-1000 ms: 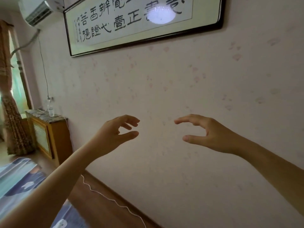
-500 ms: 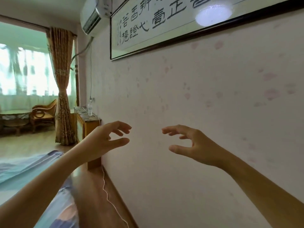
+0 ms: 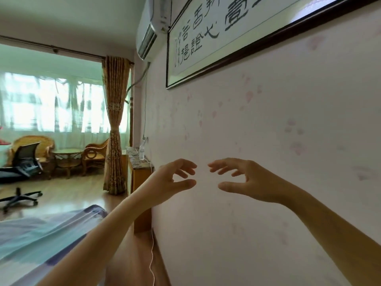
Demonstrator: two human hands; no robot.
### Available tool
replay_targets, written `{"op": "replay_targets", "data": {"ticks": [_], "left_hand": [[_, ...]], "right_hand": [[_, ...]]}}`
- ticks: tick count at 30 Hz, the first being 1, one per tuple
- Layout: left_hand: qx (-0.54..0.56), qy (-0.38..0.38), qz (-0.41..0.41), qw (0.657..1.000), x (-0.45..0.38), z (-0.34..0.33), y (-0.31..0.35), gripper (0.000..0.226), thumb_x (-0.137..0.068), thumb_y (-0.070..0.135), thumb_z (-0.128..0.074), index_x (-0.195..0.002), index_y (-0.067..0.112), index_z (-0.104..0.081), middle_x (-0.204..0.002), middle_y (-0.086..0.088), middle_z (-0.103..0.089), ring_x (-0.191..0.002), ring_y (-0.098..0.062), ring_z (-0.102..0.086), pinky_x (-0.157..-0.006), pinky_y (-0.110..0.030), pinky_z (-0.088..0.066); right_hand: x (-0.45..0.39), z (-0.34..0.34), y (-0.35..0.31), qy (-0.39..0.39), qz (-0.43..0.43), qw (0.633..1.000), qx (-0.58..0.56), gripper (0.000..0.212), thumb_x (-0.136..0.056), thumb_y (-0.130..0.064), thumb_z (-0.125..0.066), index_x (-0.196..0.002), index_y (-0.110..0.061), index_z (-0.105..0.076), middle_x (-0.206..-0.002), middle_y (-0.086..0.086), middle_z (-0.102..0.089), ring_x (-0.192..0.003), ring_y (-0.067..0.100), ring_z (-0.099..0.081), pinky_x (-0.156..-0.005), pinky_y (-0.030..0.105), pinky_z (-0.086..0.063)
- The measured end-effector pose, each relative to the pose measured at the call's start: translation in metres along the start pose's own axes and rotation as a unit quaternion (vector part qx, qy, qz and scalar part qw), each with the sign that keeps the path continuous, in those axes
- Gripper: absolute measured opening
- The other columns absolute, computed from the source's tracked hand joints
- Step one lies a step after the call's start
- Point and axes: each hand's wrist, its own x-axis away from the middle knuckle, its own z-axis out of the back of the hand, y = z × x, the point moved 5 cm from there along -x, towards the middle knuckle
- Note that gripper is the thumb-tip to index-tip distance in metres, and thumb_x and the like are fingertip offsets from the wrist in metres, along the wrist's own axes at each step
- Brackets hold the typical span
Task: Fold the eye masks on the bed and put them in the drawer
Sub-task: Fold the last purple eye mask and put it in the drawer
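My left hand (image 3: 171, 180) and my right hand (image 3: 245, 180) are both raised in front of a pink wall, fingers curled but apart, holding nothing. Their fingertips are close to each other without touching. The bed (image 3: 41, 234), covered in a blue and teal sheet, shows at the lower left under my left forearm. No eye mask and no drawer can be seen in this view.
A wooden cabinet (image 3: 138, 182) stands against the wall behind my left hand, a bottle (image 3: 141, 150) on top. A white cable (image 3: 152, 263) hangs along the wall base. An office chair (image 3: 22, 172), wicker chairs, a round table and a curtain (image 3: 115, 124) are at left.
The view has swung left, bringing the window, chairs and curtain into sight. My two hands have drawn closer together and stay empty.
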Motion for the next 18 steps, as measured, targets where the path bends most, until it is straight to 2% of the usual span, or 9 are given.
{"op": "replay_targets", "data": {"ticks": [3,6,10,13,16,18], "left_hand": [[-0.016,0.034,0.024,0.999,-0.034,0.008,-0.034,0.036,-0.083,0.033,-0.067,-0.117,0.034,-0.054,-0.109,0.017,-0.062,-0.100,0.001,-0.060,-0.084,-0.023,-0.052],[-0.054,0.082,0.074,0.992,-0.051,0.030,-0.074,0.032,-0.084,0.030,-0.067,-0.112,0.037,-0.054,-0.105,0.018,-0.063,-0.098,0.002,-0.060,-0.079,-0.018,-0.049],[-0.172,0.104,0.129,0.971,-0.055,0.073,-0.127,0.033,-0.084,0.029,-0.067,-0.114,0.036,-0.054,-0.104,0.019,-0.062,-0.096,0.003,-0.059,-0.076,-0.016,-0.047],[-0.230,0.123,0.177,0.949,-0.048,0.110,-0.171,0.035,-0.084,0.031,-0.067,-0.115,0.035,-0.054,-0.105,0.019,-0.062,-0.097,0.004,-0.059,-0.066,-0.014,-0.046],[-0.275,0.147,0.216,0.925,-0.043,0.146,-0.216,0.037,-0.082,0.030,-0.069,-0.114,0.039,-0.052,-0.104,0.022,-0.061,-0.095,0.005,-0.059,-0.068,-0.012,-0.042],[-0.296,0.164,0.243,0.909,-0.041,0.170,-0.253,0.038,-0.081,0.030,-0.070,-0.108,0.047,-0.050,-0.100,0.025,-0.061,-0.092,0.006,-0.059,-0.069,-0.013,-0.042]], "right_hand": [[-0.061,-0.014,0.038,-0.005,0.028,0.999,-0.020,0.042,-0.086,-0.034,-0.065,-0.124,-0.042,-0.048,-0.118,-0.022,-0.059,-0.107,-0.006,-0.056,-0.091,0.017,-0.045],[-0.114,-0.029,0.074,0.005,0.054,0.996,-0.070,0.042,-0.086,-0.029,-0.066,-0.125,-0.034,-0.052,-0.117,-0.017,-0.062,-0.107,0.000,-0.059,-0.093,0.024,-0.048],[-0.190,-0.063,0.109,-0.010,0.095,0.988,-0.118,0.040,-0.086,-0.027,-0.066,-0.118,-0.045,-0.050,-0.114,-0.019,-0.062,-0.105,-0.003,-0.059,-0.092,0.026,-0.050],[-0.243,-0.096,0.123,-0.017,0.119,0.982,-0.145,0.043,-0.086,-0.028,-0.066,-0.116,-0.051,-0.047,-0.114,-0.022,-0.061,-0.105,-0.008,-0.057,-0.088,0.022,-0.049],[-0.297,-0.133,0.130,-0.019,0.150,0.977,-0.151,0.047,-0.085,-0.032,-0.067,-0.119,-0.054,-0.044,-0.116,-0.030,-0.056,-0.108,-0.013,-0.052,-0.086,0.014,-0.044],[-0.340,-0.159,0.133,-0.022,0.173,0.973,-0.153,0.048,-0.084,-0.034,-0.067,-0.120,-0.055,-0.043,-0.120,-0.032,-0.054,-0.110,-0.012,-0.052,-0.089,0.015,-0.044]]}}
